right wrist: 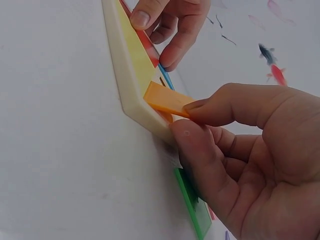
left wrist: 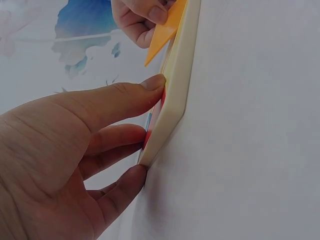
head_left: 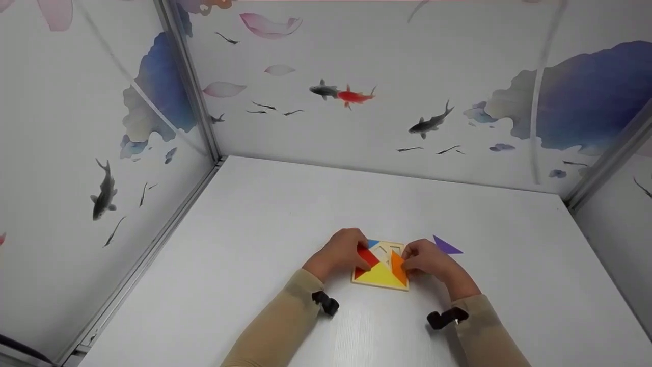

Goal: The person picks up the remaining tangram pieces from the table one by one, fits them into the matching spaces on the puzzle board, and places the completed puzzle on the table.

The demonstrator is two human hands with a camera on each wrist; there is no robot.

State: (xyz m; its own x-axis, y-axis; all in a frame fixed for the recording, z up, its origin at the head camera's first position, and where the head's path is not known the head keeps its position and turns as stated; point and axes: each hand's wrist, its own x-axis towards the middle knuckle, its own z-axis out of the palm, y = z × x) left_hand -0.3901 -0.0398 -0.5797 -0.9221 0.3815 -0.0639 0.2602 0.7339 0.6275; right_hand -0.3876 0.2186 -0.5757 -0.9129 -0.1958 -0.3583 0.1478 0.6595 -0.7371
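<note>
A pale square tangram board (head_left: 379, 286) lies on the table with a large yellow triangle (head_left: 381, 277), a red piece (head_left: 370, 257) and a blue piece (head_left: 373, 243) in it; bare recesses show at its upper right. My left hand (head_left: 345, 248) rests on the board's left side, thumb by the red-yellow border, another fingertip touching the rim (left wrist: 167, 120). Between thumb and index finger, my right hand (head_left: 428, 259) pinches an orange tangram piece (right wrist: 167, 99), tilted over the board's right side. Beneath this hand lies a green piece (right wrist: 192, 202), hidden in the head view.
A purple triangle (head_left: 447, 245) lies on the white table (head_left: 285, 204) beyond my right hand. Printed panels with fish and petals stand at the back (head_left: 356, 137) and left (head_left: 66, 204). Metal rails (head_left: 193, 81) join them. Each wrist wears a black strap.
</note>
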